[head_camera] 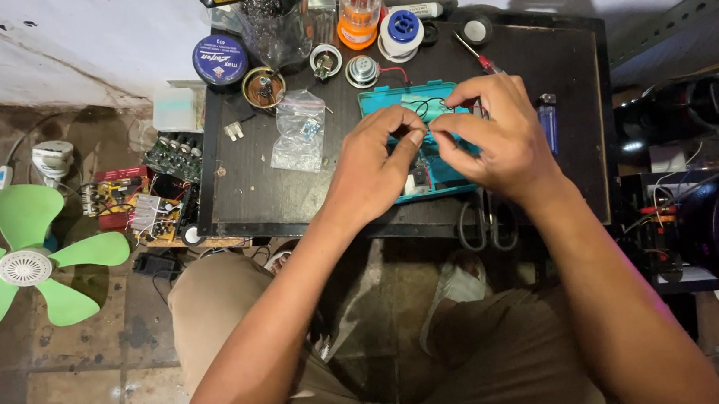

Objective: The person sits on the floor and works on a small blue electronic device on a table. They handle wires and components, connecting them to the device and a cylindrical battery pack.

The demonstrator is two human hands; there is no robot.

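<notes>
one dark table (246, 194) as landmark. left of it on the floor: one green fan (27, 266) with four blades, and circuit boards (130, 205) too jumbled to count. on the table, right of centre: one teal case (386, 104), open. two hands over it: left hand (374, 170) and right hand (497, 134), fingertips pinched together on a thin black wire (429, 105). left of the case, one clear bag (299, 129). far edge: one blue tin (220, 60), one solder spool (402, 29). right edge: one blue lighter (548, 120).

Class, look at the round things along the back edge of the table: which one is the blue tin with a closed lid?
The blue tin at far left; the others are open or spools.
</notes>
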